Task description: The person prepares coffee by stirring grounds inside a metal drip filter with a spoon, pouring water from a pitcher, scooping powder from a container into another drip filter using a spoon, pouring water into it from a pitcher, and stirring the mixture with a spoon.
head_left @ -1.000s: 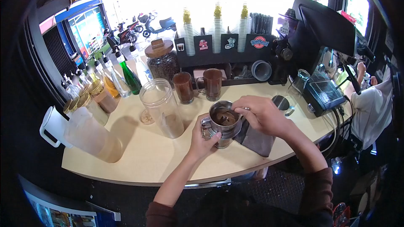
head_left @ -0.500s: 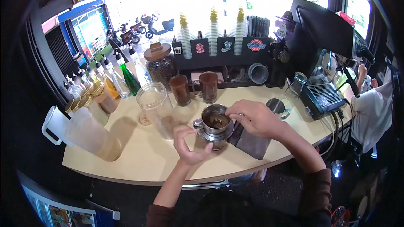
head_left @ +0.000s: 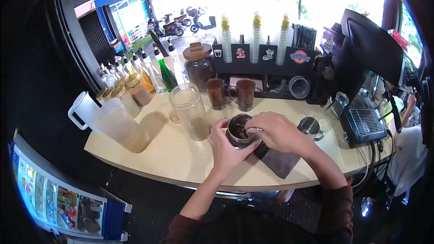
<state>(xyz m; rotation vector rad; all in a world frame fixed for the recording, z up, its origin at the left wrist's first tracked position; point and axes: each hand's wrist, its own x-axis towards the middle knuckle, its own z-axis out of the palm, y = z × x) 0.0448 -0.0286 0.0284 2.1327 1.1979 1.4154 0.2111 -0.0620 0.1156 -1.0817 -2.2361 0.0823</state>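
A metal drip coffee filter point(head_left: 233, 132) with dark wet contents stands near the counter's front edge. My left hand point(head_left: 224, 150) is wrapped around its body, fingers on the far-left side and thumb across the front. My right hand point(head_left: 278, 132) pinches a metal spoon point(head_left: 257, 129), whose lower end dips inside the filter. What stands under the filter is mostly hidden by my left hand. A dark folded cloth point(head_left: 281, 161) lies just right of it. Left of the filter is a tall clear jar point(head_left: 185, 105) with some brown content in the bottom.
Two glasses of brown drink, one a plain glass point(head_left: 216, 95) and one a mug point(head_left: 245, 96), stand behind. Frosted pitchers point(head_left: 118, 124) and pump bottles point(head_left: 166, 74) line the left. A metal pitcher point(head_left: 309, 127) and coffee machine point(head_left: 364, 124) are right. Another person point(head_left: 409, 153) is far right.
My left hand has closed around the filter from beside it. The right hand keeps the spoon in the filter. The view has turned left, so the scene sits further right.
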